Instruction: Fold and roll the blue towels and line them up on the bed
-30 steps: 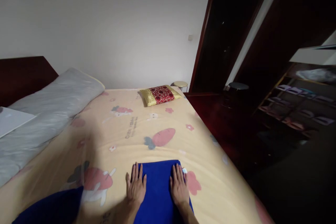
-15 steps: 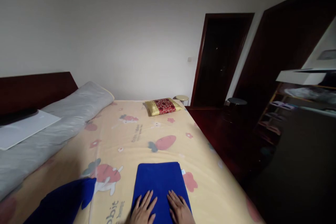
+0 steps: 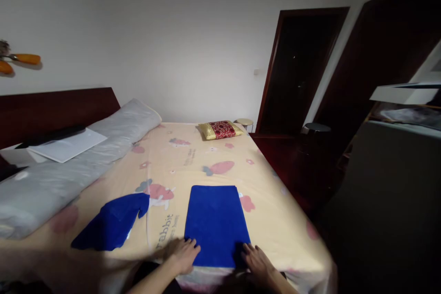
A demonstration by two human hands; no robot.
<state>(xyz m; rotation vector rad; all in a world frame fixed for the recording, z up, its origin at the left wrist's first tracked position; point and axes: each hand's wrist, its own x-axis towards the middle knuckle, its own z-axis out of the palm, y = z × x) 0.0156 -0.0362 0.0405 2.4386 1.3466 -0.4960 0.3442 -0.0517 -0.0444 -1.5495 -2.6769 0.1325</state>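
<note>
A folded blue cloth (image 3: 217, 220) lies flat on the bed near its front edge. My left hand (image 3: 184, 256) rests at the cloth's lower left side, fingertips on its edge and fingers slightly bent. At the lower right side, my right hand (image 3: 255, 261) touches the opposite edge with its fingers a little apart. Neither hand visibly lifts the fabric. Farther left, a second blue cloth (image 3: 115, 220) lies crumpled on the patterned bedsheet (image 3: 193, 161), apart from both hands.
A long grey roll of bedding (image 3: 103, 142) runs along the dark headboard (image 3: 69, 103), with a white board (image 3: 70, 144) on top. Toward the far edge is a gold and red pillow (image 3: 221, 130). Stools (image 3: 244, 121) stand beyond; a dark cabinet-like block (image 3: 389, 202) is at right.
My hands have slid from the top of the folded cloth toward its lower side edges. The view has shifted, bringing more of the crumpled cloth and the bed's front edge into sight.
</note>
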